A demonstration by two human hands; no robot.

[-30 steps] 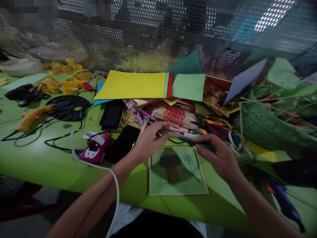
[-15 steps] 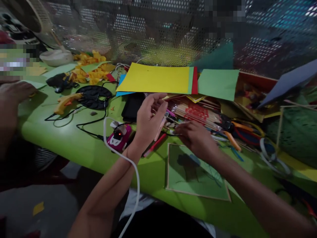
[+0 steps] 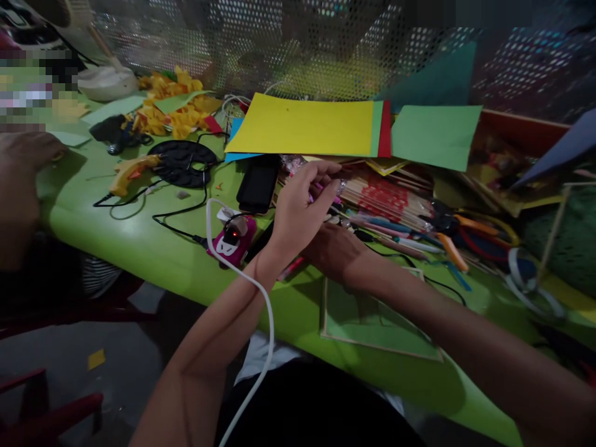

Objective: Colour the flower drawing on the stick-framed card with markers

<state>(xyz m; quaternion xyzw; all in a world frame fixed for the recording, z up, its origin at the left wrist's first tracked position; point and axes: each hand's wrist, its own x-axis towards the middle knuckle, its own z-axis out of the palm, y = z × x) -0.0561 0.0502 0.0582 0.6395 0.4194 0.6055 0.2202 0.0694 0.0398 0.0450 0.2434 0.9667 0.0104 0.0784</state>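
Note:
My left hand [image 3: 305, 202] hovers over the heap of craft supplies, its fingers loosely curled and the thumb apart from them. Nothing shows gripped in it. Just below, my right hand [image 3: 338, 251] reaches in under the left wrist; its fingers are hidden there, so any grip is out of sight. A red pen [image 3: 292, 268] lies beside the right fingers. Under the right forearm is a green picture panel [image 3: 372, 332] with a thin wooden frame, partly covered. Pens and brushes [image 3: 395, 226] lie beyond the right hand.
A magenta power socket [image 3: 239, 248] with a lit plug and a white cable [image 3: 270, 316] sit left of my hands. Further left are a yellow glue gun [image 3: 133, 174], a black palette [image 3: 179, 162] and another person's hand [image 3: 30, 152]. Behind lie a phone [image 3: 258, 183] and yellow card [image 3: 311, 127].
My right hand has moved left, from the pens to beneath my left wrist. The view has shifted slightly, and a black cord now shows beside the right forearm.

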